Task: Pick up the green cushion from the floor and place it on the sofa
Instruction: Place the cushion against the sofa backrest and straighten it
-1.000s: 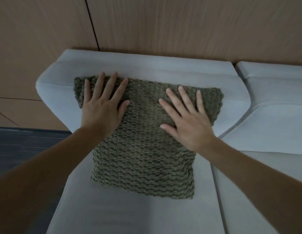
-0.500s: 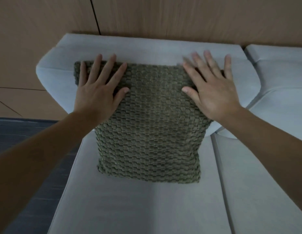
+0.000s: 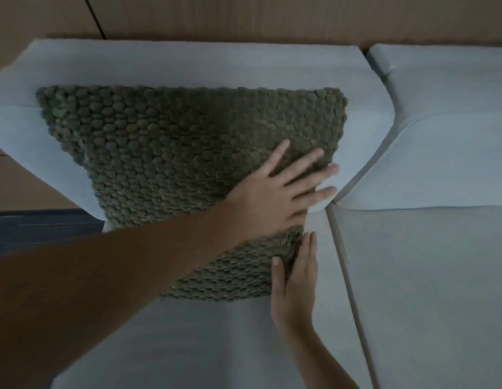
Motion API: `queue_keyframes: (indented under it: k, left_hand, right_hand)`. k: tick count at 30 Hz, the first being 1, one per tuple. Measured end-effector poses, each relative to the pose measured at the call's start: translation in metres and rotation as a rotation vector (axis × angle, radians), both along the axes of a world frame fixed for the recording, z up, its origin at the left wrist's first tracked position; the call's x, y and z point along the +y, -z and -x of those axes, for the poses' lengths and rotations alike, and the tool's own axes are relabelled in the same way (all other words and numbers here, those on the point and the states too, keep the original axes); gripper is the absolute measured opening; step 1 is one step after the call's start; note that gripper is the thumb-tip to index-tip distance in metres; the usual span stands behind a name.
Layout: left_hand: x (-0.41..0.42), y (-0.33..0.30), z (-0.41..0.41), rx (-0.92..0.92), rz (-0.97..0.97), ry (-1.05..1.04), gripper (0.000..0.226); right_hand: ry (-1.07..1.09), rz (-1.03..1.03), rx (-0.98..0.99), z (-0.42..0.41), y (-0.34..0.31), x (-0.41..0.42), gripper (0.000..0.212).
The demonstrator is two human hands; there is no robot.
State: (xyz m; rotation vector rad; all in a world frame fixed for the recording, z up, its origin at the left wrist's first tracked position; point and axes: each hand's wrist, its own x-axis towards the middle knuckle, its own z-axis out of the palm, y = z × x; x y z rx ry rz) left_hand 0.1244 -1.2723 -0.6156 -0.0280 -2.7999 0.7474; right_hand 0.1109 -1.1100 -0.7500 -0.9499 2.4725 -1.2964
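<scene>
The green cushion (image 3: 171,161), knobbly and olive, stands propped against the pale grey back of the sofa (image 3: 188,63), its lower edge on the seat. My left hand (image 3: 277,189) reaches across from the left and lies flat, fingers spread, on the cushion's right side, fingertips over its right edge. My right hand (image 3: 296,276) lies lower, against the cushion's bottom right corner, thumb on the front face and fingers along the side edge. Neither hand has closed around it.
The grey seat cushion (image 3: 204,343) spreads below the green cushion. A second sofa section (image 3: 429,248) lies to the right, past a seam. A wooden wall (image 3: 244,18) stands behind. Dark floor (image 3: 33,228) shows at the left.
Both hands left the cushion's upper corners. My left hand crossed to its right side and my right hand dropped to the bottom right corner. The view moved closer.
</scene>
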Motion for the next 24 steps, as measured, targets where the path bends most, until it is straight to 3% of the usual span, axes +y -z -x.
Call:
queue_keyframes:
  k: [6, 10, 14, 19, 22, 24]
  left_hand:
    - [-0.036, -0.016, 0.015, 0.055, 0.060, -0.004, 0.071]
    - [-0.045, -0.031, 0.012, 0.054, 0.021, -0.001, 0.072]
    - [-0.041, -0.047, 0.007, 0.058, -0.116, 0.061, 0.062]
    - [-0.033, -0.069, -0.055, 0.325, -0.280, 0.124, 0.048]
    - [-0.026, -0.034, -0.139, 0.644, -0.391, -0.149, 0.046]
    - [-0.011, 0.022, -0.196, 0.914, -0.628, -0.570, 0.047]
  right_hand:
    - [-0.042, -0.441, 0.170, 0.016, 0.047, 0.019, 0.081]
    - [-0.061, -0.581, 0.257, 0.026, 0.062, 0.054, 0.078]
    - [-0.125, -0.449, 0.344, 0.020, 0.032, 0.063, 0.075]
    - [-0.631, -0.077, 0.709, -0.036, -0.031, 0.029, 0.056]
    - [-0.916, -0.064, 0.895, -0.064, -0.053, -0.010, 0.050]
    - [-1.131, -0.053, 1.046, -0.075, -0.061, -0.043, 0.040]
